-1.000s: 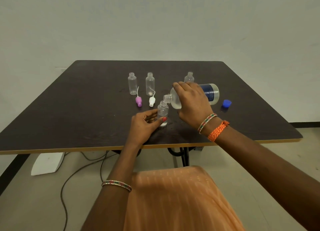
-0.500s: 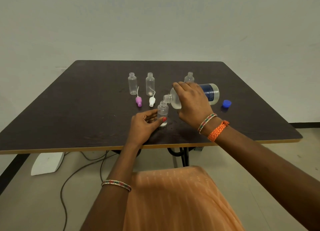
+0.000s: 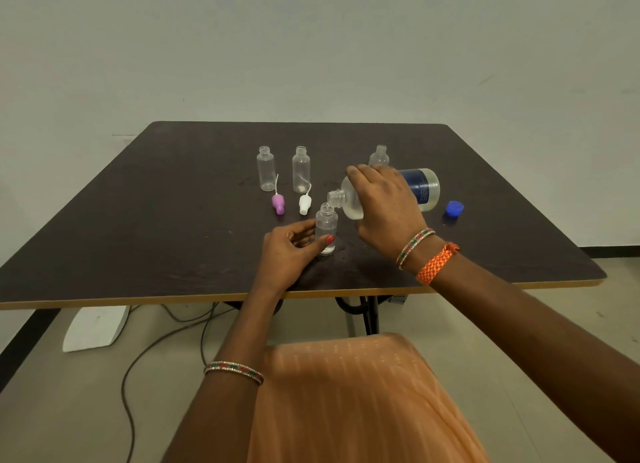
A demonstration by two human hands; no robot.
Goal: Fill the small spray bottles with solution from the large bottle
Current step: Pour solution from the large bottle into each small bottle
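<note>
Blue cap (image 3: 454, 208), purple nozzle (image 3: 278, 204), dark table (image 3: 138, 220).

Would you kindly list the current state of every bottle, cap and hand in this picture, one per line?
Large bottle: uncapped, tipped on its side, neck over the small bottle's mouth.
Small bottle being filled: upright, open, a little liquid at the bottom.
Three other small bottles: upright, uncapped.
Pink spray cap: off, lying on the table.
White spray cap: off, lying.
Blue cap: off, lying.
Left hand: holds the small bottle.
Right hand: grips the large bottle.
</note>
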